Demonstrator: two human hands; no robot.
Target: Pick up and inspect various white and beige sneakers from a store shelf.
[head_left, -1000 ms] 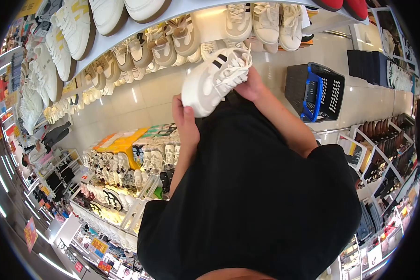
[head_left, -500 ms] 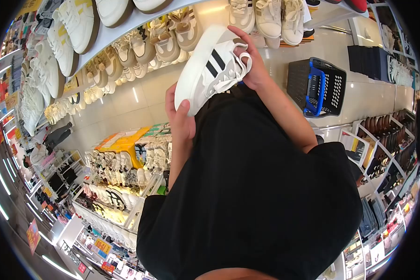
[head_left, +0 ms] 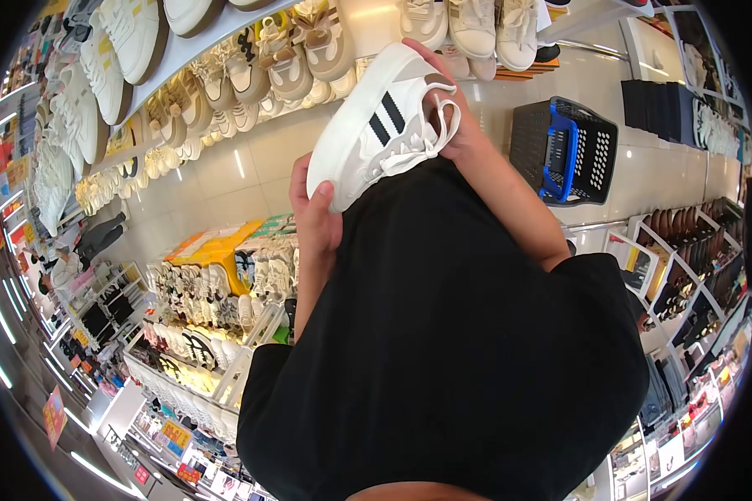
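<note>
A white sneaker (head_left: 384, 125) with black side stripes, white laces and a thick white sole is held up in front of my body, tilted on its side. My left hand (head_left: 316, 219) grips the toe end, thumb on the upper and fingers behind the sole. At the heel end, my right hand (head_left: 464, 125) is closed around the back of the shoe near the collar. Part of its fingers is hidden behind the sneaker. The loose lace loops hang beside the right hand.
Shelves of sneakers (head_left: 317, 50) run along the top and left. A dark shopping basket (head_left: 595, 154) with a blue handle stands on the floor to the right. Another shoe rack (head_left: 200, 292) is at lower left, and a person (head_left: 63, 271) is at the far left.
The sneaker has shifted slightly left and turned a little, showing more of its side and laces. Both hands keep their hold on it.
</note>
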